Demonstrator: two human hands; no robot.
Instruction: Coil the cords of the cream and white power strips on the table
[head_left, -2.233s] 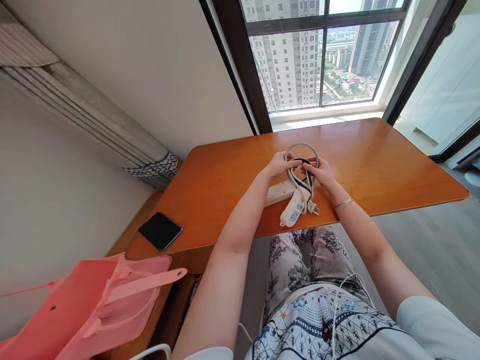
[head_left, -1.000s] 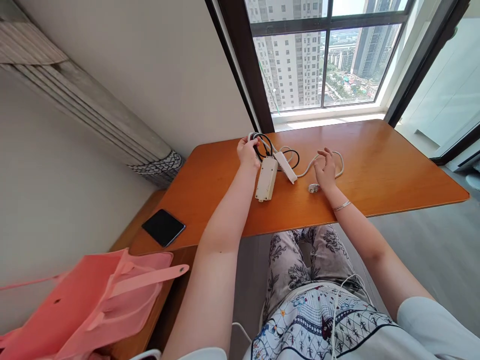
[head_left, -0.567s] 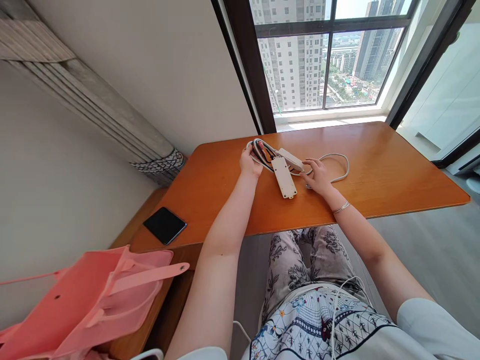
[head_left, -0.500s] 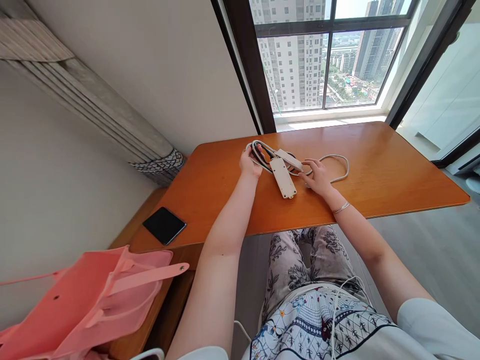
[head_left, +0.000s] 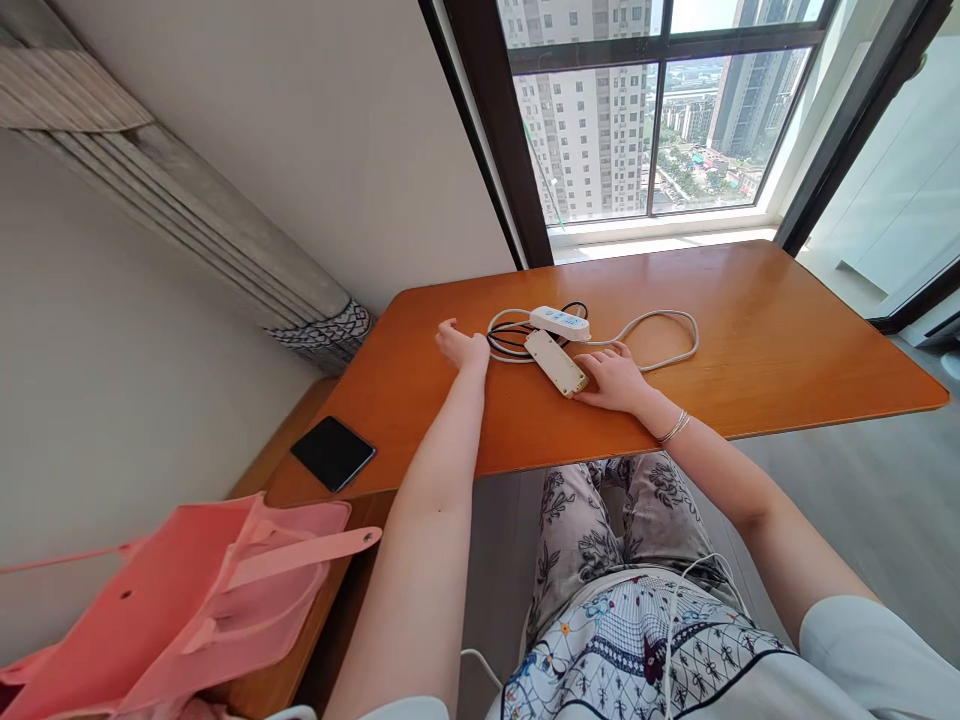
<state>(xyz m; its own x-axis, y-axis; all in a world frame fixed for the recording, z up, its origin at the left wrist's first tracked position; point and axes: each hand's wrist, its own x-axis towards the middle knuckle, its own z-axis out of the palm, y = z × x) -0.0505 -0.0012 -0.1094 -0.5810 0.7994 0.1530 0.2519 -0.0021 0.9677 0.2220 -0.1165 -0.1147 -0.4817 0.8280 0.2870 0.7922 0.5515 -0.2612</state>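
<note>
Beside the coiled cables, my left hand [head_left: 459, 347] rests open with its fingers spread and nothing in it. My right hand [head_left: 611, 378] has its thumb and fingers around the near right end of a cream power strip [head_left: 555, 362], which lies underside up with screws showing. Just behind that is a white power strip [head_left: 559, 322], its socket face with blue markings turned up. White and black cables [head_left: 504, 335] lie in loops left of both strips. A white cord [head_left: 667, 314] makes a wide loop to the right.
The wooden table [head_left: 787, 340] stands below a window [head_left: 600, 140]. A black tablet or phone [head_left: 332, 453] lies on its left part. At the lower left is an open pink bag [head_left: 187, 600]. A gathered curtain [head_left: 322, 325] hangs along the wall.
My left hand has let go of the cables and moved left. The cream strip has turned, and my right hand has moved onto its near end. The white strip's socket face now shows.
</note>
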